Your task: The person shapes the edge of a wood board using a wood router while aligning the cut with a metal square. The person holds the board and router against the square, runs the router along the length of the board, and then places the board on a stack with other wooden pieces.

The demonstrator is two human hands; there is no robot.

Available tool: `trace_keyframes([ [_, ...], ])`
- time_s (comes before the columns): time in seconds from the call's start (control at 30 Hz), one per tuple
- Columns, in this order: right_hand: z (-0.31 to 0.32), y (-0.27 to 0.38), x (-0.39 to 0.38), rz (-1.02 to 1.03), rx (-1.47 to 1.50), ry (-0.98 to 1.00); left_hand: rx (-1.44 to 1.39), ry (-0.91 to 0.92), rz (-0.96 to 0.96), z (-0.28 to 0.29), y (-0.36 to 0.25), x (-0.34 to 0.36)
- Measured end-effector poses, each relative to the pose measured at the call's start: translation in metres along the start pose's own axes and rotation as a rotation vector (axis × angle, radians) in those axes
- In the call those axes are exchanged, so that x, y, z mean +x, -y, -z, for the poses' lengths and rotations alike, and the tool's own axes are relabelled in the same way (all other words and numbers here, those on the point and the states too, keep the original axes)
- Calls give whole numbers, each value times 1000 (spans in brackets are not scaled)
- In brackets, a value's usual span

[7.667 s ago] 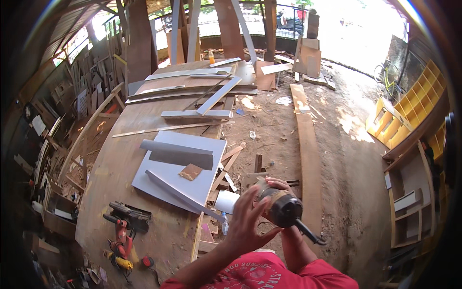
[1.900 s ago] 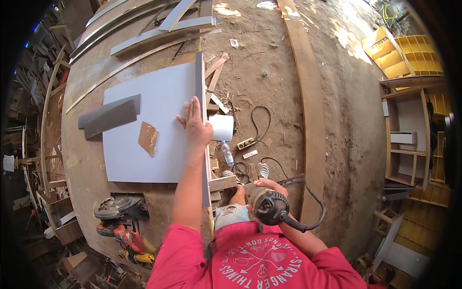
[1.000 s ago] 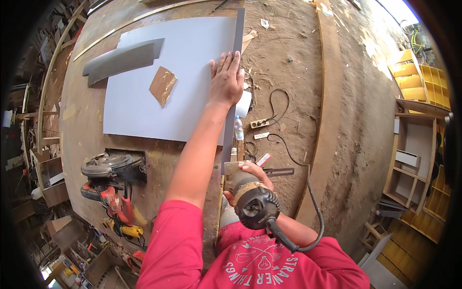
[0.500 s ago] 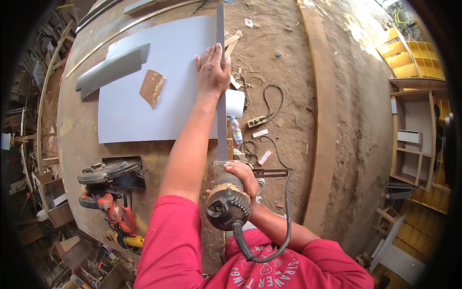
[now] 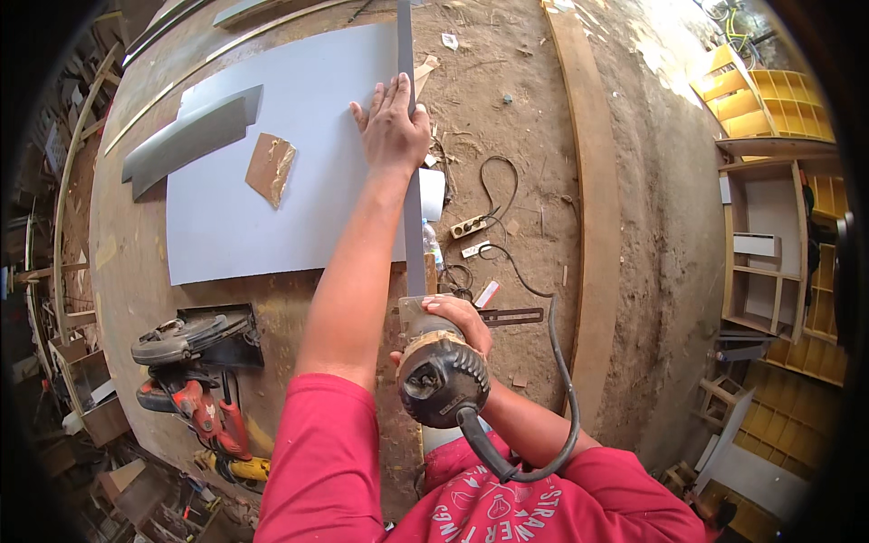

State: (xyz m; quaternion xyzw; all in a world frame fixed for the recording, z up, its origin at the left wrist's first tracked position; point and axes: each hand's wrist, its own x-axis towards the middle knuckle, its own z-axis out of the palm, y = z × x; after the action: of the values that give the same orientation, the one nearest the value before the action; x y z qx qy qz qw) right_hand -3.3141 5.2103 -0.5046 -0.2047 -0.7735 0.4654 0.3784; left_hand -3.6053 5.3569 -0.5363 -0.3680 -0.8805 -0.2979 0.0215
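Resting, left hand (image 5: pixel 394 131): open, flat across our panel's (image 5: pixel 317 172) edge and grey strip (image 5: pixel 415 240).
Right hand (image 5: pixel 462 319): gripping the power tool (image 5: pixel 442 382).
Power tool: swung in to the strip's near end, so we look lined up!

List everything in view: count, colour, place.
Bench: 1, brown, left
Panel: 1, pale, on bench
Strip: 1, grey, panel's right
Offcuts: count unclear, grey, panel's left
Scrap: 1, brown, on panel
Power tool: 1, black, strip's near end
Cord: 1, black, from power tool
Red tool: 1, red, bench, near left
Yellow tool: 1, yellow, beside red tool
Power strip: 1, pale, ground
Bottle: 1, clear, beside bench
Plank: 1, brown, ground
Cabinet: 1, brown, right
Shelving: count unclear, yellow, right
Shirt: 1, red, bottom
Left hand: 1, bare, on panel and strip
Right hand: 1, bare, gripping power tool
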Motion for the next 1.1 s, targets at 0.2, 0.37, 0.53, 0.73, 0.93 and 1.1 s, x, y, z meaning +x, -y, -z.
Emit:
trace_keyframes([
  [0.2,-2,-6,7,38,-21,4,-23,0,2,1,2,-2],
  [0.37,-3,-13,15,64,-53,5,-5,31,14,2,-1,-2],
  [0.53,-12,-23,38,35,25,-31,-4,25,12,1,-1,-2],
  [0.73,-28,-38,79,-37,129,-159,-5,11,11,1,0,-2],
  [0.93,-42,-59,105,-328,386,-214,-41,36,-2,6,-6,-2],
  [1.1,-40,-56,120,-473,552,-206,-62,59,-19,8,1,0],
])
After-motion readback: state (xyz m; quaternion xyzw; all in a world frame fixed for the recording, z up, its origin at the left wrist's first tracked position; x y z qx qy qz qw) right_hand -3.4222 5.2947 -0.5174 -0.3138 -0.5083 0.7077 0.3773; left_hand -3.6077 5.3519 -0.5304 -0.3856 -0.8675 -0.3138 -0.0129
